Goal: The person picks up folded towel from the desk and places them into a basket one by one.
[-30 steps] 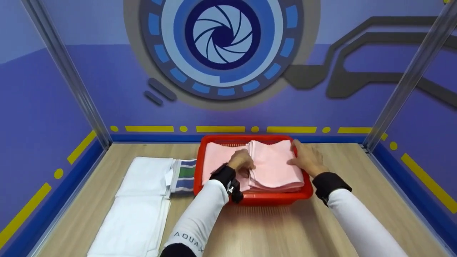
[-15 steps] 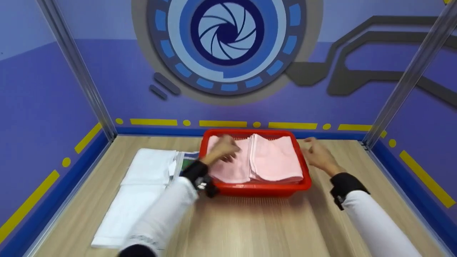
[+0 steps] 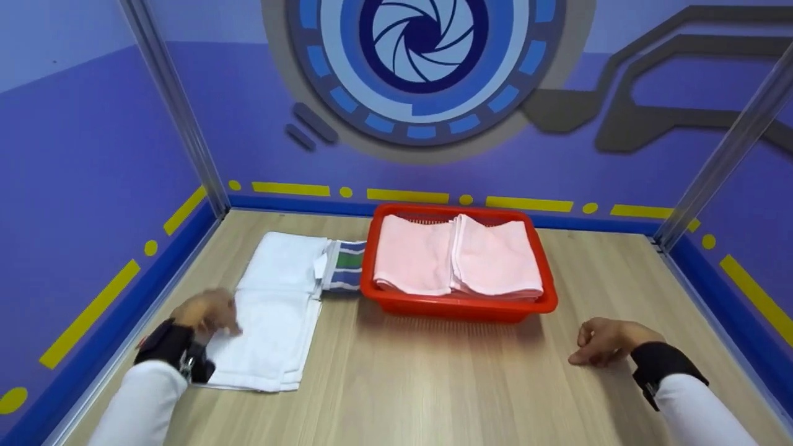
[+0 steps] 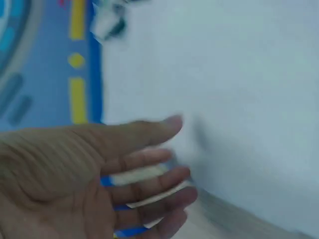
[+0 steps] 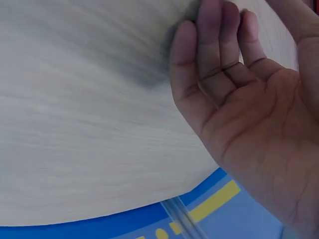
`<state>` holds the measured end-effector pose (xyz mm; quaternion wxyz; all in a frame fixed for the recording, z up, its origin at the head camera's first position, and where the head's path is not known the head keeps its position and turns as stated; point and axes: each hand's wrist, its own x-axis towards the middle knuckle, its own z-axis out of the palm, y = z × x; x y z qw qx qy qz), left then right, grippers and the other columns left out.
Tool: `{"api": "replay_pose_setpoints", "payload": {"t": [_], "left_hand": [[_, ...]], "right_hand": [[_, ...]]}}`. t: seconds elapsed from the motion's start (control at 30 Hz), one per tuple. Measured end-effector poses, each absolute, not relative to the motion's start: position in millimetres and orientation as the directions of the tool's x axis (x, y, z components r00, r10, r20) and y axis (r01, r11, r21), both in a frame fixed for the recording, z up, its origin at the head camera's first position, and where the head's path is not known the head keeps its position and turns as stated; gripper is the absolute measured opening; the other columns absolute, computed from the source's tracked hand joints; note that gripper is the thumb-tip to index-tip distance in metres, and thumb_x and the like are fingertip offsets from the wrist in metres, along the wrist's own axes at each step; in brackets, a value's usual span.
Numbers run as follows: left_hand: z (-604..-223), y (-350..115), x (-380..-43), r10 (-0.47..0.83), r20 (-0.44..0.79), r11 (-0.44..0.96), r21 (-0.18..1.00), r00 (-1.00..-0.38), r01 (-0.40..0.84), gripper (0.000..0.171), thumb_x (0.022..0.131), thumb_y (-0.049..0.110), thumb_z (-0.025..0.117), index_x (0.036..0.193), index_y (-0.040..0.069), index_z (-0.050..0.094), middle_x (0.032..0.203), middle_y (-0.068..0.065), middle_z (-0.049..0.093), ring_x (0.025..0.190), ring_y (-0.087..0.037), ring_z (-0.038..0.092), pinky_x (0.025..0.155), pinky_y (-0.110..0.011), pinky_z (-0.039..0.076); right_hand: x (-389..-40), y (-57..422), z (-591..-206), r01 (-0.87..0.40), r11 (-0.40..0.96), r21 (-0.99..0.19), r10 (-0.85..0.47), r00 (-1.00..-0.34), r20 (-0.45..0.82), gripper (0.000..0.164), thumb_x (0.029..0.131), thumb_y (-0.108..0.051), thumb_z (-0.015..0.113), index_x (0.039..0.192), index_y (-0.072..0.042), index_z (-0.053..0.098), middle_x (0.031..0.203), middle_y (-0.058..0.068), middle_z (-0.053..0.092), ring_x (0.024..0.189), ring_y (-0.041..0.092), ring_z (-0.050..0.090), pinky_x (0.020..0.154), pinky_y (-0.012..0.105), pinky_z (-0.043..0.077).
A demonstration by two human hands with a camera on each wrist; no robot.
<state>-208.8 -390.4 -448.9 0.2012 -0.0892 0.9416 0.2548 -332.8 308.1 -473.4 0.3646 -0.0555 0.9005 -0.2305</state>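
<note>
At the left edge of a folded white towel (image 3: pixel 272 328), my left hand (image 3: pixel 207 313) hovers with nothing in it. In the left wrist view that hand (image 4: pixel 114 174) has thumb and fingers loosely extended beside the white cloth. My right hand (image 3: pixel 607 342) is over the table at the right, holding nothing; its fingers (image 5: pixel 209 74) bend loosely in the right wrist view. Two folded stacks of pink towels, one at the left (image 3: pixel 412 257) and one at the right (image 3: pixel 499 257), lie side by side in a red plastic basket (image 3: pixel 458 308).
A striped blue, green and white cloth (image 3: pixel 348 266) lies between the white towel and the basket. The wooden table (image 3: pixel 433 384) is bordered by printed blue panels (image 3: pixel 204 93) at the back and sides, with metal posts (image 3: pixel 179 105) in the corners.
Both hands have left the pink towels in the basket. My left hand has moved left to the white towel; my right has drawn back toward me over the table. The view has shifted.
</note>
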Motion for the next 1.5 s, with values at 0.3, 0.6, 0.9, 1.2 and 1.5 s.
{"api": "replay_pose_setpoints", "payload": {"t": [0.3,0.6,0.9,1.2,1.5], "left_hand": [[-494,-385,-190,0.031,-0.494,0.767,0.569,-0.869,-0.296,0.044,0.081,0.014,0.085,0.084,0.009,0.042,0.069,0.002,0.038,0.058,-0.012,0.036,0.053,-0.023,0.035],[-498,-331,-210,0.189,-0.441,0.770,0.621,-0.878,-0.146,0.051,0.076,0.022,0.091,0.076,0.015,0.041,0.070,0.004,0.045,0.053,-0.010,0.049,0.051,-0.020,0.044],[-496,-257,-231,0.208,-0.417,0.809,0.582,-0.885,-0.084,0.055,0.071,0.031,0.095,0.075,0.016,0.042,0.068,0.004,0.045,0.053,-0.011,0.049,0.054,-0.022,0.040],[-491,-188,-244,0.211,-0.418,0.819,0.569,-0.884,-0.074,0.051,0.071,0.035,0.094,0.088,0.011,0.053,0.073,-0.002,0.056,0.049,-0.012,0.054,0.050,-0.025,0.046],[-495,-144,-253,0.210,-0.473,0.845,0.528,-0.856,-0.084,0.060,0.072,0.048,0.091,0.099,0.008,0.055,0.072,-0.009,0.064,0.045,-0.016,0.058,0.049,-0.028,0.048]], "right_hand": [[-328,305,-484,-0.028,0.924,-0.382,-0.275,-0.743,-0.610,0.036,0.080,-0.028,0.089,0.086,-0.008,0.060,0.071,-0.003,0.058,0.066,0.010,0.056,0.061,0.023,0.049],[-329,308,-485,-0.055,0.902,-0.428,-0.320,-0.750,-0.579,0.039,0.083,-0.029,0.087,0.083,-0.009,0.054,0.068,-0.004,0.054,0.063,0.009,0.053,0.057,0.021,0.044],[-332,306,-475,-0.014,0.931,-0.364,-0.245,-0.765,-0.596,0.044,0.079,-0.034,0.089,0.090,-0.006,0.057,0.077,0.000,0.060,0.069,0.013,0.060,0.063,0.024,0.051],[-335,301,-468,-0.022,0.932,-0.363,-0.247,-0.771,-0.588,0.037,0.081,-0.028,0.088,0.086,-0.008,0.058,0.074,-0.002,0.060,0.068,0.012,0.060,0.062,0.024,0.051],[-329,301,-471,-0.059,0.927,-0.369,-0.274,-0.780,-0.563,0.039,0.081,-0.027,0.088,0.074,-0.013,0.052,0.064,-0.005,0.055,0.060,0.008,0.053,0.055,0.019,0.045]]}}
